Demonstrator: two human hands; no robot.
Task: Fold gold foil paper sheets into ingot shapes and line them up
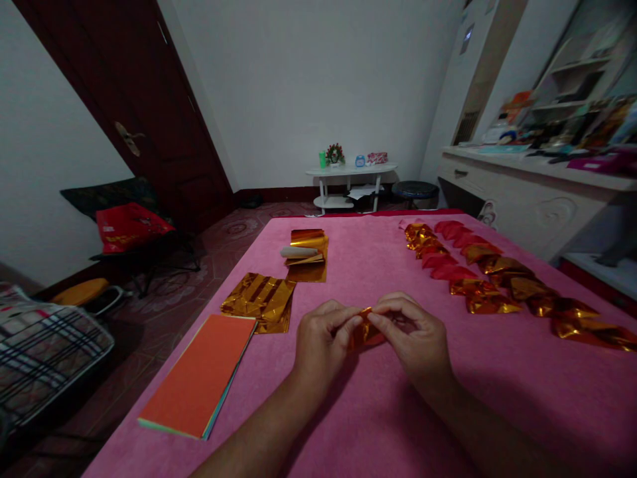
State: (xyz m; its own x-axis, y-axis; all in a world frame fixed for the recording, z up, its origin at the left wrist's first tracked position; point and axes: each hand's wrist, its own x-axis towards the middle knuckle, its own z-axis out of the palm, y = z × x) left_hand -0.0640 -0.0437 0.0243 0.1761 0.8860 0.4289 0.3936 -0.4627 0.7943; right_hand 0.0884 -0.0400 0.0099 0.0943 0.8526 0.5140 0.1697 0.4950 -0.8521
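My left hand [321,342] and my right hand [415,338] meet over the pink table [378,411], both pinched on a small folded piece of gold foil paper [365,330] held between the fingertips. To the left lies a stack of gold foil sheets [259,300], and nearer me a stack of orange paper [202,375]. Farther back sits a second gold foil pile [308,255] with a white cylinder [298,252] on it. A row of several folded gold and red pieces [492,272] runs along the right side.
A dark chair with a red bag [130,226] stands at the left by a brown door [149,113]. A white side table [351,179] and a round stool [415,191] stand at the far wall. A cluttered counter [542,166] is at the right.
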